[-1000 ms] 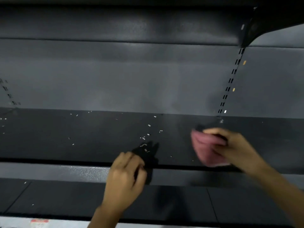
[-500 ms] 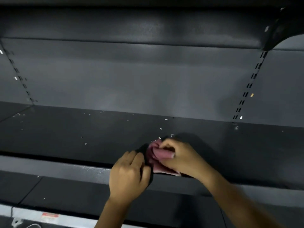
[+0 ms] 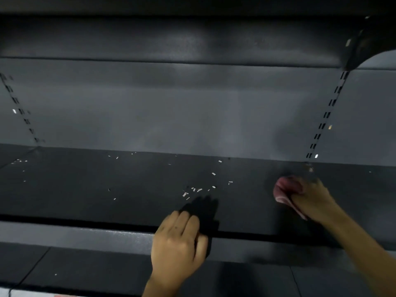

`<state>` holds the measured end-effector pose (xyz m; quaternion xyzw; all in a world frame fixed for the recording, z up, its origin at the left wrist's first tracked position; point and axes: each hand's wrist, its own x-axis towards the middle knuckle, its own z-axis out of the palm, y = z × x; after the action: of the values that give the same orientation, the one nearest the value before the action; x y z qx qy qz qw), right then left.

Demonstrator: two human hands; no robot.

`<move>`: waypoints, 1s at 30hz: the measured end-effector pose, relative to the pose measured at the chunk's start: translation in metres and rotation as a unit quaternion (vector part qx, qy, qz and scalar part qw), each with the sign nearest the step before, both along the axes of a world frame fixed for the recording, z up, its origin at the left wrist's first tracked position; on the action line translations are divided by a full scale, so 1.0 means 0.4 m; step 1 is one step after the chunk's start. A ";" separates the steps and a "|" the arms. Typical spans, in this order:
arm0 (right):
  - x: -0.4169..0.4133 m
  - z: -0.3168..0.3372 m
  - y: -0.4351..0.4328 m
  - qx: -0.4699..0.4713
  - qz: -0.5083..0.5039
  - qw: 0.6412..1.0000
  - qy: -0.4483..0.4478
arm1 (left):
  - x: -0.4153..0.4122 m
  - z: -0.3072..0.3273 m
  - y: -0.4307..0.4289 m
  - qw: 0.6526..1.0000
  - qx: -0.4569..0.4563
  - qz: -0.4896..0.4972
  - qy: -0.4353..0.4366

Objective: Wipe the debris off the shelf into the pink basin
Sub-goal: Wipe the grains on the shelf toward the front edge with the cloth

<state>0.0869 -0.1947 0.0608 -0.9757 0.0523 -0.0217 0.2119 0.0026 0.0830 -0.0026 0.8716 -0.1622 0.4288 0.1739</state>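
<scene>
White debris bits [image 3: 198, 189] lie scattered on the dark shelf [image 3: 107, 200], thickest near its middle, with more at the far left [image 3: 20, 161] and along the back. My right hand [image 3: 310, 200] grips a bunched pink cloth [image 3: 286, 189] and presses it on the shelf, to the right of the debris. My left hand [image 3: 177, 243] is at the shelf's front lip [image 3: 85, 234], just below the debris, with its fingers curled. A dark patch beside it hides whether it holds anything. The pink basin is out of view.
The grey back panel [image 3: 171, 114] rises behind the shelf, with slotted uprights at left [image 3: 21, 112] and right [image 3: 325, 116]. An upper shelf [image 3: 171, 39] overhangs. A lower shelf [image 3: 85, 269] runs under my hands.
My right hand has swept the cloth from beside my left hand back out to the right. The left hand stays at the front lip. The view has shifted a little.
</scene>
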 end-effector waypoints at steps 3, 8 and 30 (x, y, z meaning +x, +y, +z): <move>-0.005 -0.043 0.063 0.003 -0.006 1.000 -0.001 | 0.001 -0.003 0.001 1.000 0.001 -0.005 -0.009; 0.000 -0.018 0.268 0.030 0.138 0.989 -0.035 | -0.002 0.000 0.003 1.000 0.000 -0.011 0.006; 0.234 -0.037 0.075 -0.003 -0.006 0.999 -0.043 | -0.002 0.046 0.089 0.990 -0.078 0.084 0.081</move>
<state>0.1805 -0.1647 0.0461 -0.9742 0.0494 -0.0648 0.2104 0.0020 0.1188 0.0157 0.8979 -0.0398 0.3807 0.2172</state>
